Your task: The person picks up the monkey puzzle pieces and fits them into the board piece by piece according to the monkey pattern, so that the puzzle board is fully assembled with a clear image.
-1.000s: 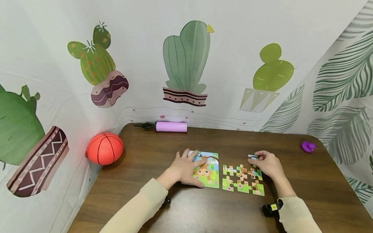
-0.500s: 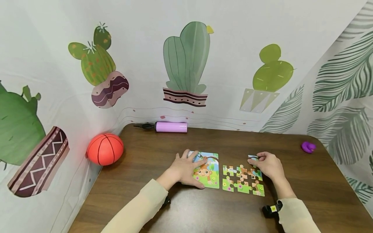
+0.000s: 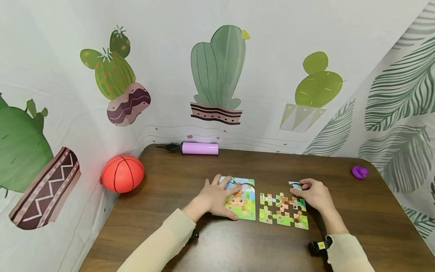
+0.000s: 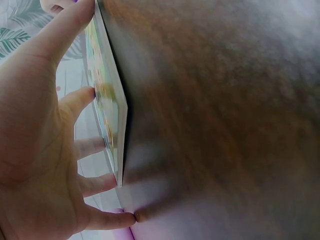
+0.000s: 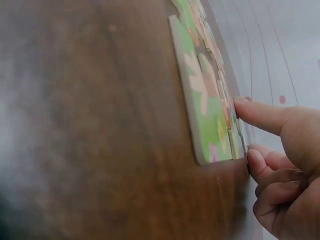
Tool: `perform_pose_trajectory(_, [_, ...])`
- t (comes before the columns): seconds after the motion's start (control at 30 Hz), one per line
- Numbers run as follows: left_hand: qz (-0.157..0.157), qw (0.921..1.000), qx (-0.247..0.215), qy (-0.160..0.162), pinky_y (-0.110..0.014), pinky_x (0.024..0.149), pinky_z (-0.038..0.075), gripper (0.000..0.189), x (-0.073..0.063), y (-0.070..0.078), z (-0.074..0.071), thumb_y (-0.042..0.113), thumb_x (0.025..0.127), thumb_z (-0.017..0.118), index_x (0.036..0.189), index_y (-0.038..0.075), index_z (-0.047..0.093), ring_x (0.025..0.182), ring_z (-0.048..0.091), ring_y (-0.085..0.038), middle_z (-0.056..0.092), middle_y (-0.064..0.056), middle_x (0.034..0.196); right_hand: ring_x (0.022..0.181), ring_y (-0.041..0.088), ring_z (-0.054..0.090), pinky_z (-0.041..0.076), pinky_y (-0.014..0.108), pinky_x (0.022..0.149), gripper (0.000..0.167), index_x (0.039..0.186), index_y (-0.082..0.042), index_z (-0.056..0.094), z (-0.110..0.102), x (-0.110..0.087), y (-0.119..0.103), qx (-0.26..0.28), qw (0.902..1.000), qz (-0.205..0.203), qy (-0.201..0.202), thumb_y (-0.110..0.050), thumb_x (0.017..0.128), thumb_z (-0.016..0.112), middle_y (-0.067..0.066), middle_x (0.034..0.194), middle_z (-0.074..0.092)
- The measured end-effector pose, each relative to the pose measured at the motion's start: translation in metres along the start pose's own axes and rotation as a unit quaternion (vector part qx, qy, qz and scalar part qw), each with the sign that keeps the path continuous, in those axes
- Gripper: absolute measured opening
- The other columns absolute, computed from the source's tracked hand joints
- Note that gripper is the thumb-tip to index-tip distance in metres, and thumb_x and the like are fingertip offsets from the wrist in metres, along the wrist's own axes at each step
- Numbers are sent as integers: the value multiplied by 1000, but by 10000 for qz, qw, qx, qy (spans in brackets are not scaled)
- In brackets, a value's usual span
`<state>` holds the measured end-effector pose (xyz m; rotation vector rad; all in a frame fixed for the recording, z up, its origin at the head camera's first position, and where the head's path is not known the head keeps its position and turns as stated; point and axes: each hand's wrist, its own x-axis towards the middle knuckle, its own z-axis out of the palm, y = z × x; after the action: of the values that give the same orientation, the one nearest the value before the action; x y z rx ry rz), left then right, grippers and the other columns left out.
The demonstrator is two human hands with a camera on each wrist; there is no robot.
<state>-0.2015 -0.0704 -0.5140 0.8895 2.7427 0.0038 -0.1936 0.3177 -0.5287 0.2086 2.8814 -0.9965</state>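
Spread fingers of my left hand (image 3: 217,198) rest over a picture board (image 3: 249,206) with a cartoon monkey. In the left wrist view the fingertips touch the board (image 4: 112,115) along its edge, and one reaches the table beyond it. To the right lies a partly joined jigsaw puzzle (image 3: 283,220) of the same monkey scene, made of several pieces. At its far right corner my right hand (image 3: 317,194) pinches a blue-and-white puzzle piece (image 3: 294,184) between thumb and fingers. The right wrist view shows the thumb and curled fingers of that hand (image 5: 295,160) at the puzzle's edge.
A red toy basketball (image 3: 122,173) sits at the table's left edge. Along the back lies a pink hand pump (image 3: 199,148) with a black nozzle. A purple rubber duck (image 3: 359,172) stands at the far right of the brown wooden table (image 3: 251,249), before a cactus-print cloth (image 3: 265,75).
My right hand has shifted slightly toward me, with the puzzle piece still pinched at the puzzle's corner. The left hand stays on the picture board.
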Motion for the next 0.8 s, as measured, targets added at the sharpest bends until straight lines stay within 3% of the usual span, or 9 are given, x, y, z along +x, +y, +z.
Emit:
perform_pose_trajectory(0.17, [1, 10000, 18, -5, -75, 110, 28, 111, 0, -1, 0, 95, 69, 60, 164, 51, 20, 154, 16, -41, 15, -3, 172, 85, 27, 55, 44, 37, 70, 70, 124, 5, 64, 0, 3, -1, -36, 10000, -29, -60, -51, 86, 82, 10, 101, 61])
perform_pose_trajectory(0.37, [53, 10000, 64, 22, -76, 109, 30, 115, 0, -2, 0, 95, 66, 63, 163, 51, 21, 154, 17, -41, 16, -3, 172, 89, 31, 58, 48, 43, 74, 70, 127, 4, 61, 1, 2, 0, 70, 9999, -26, -74, -50, 87, 82, 16, 108, 62])
perform_pose_trajectory(0.6, [47, 10000, 28, 12, -76, 109, 29, 115, 0, 0, 0, 95, 66, 64, 164, 50, 21, 154, 17, -41, 16, -3, 172, 89, 30, 61, 48, 39, 72, 68, 122, 4, 59, 1, -1, 2, 250, 9994, -119, 201, -49, 86, 84, 17, 107, 65])
perform_pose_trajectory(0.8, [11, 10000, 26, 32, -76, 109, 29, 116, 1, -1, 1, 96, 65, 63, 163, 51, 21, 154, 16, -40, 16, -2, 172, 89, 31, 64, 49, 39, 72, 54, 119, 0, 62, 2, -1, 4, 339, 9983, -290, 384, -41, 90, 82, 16, 105, 70])
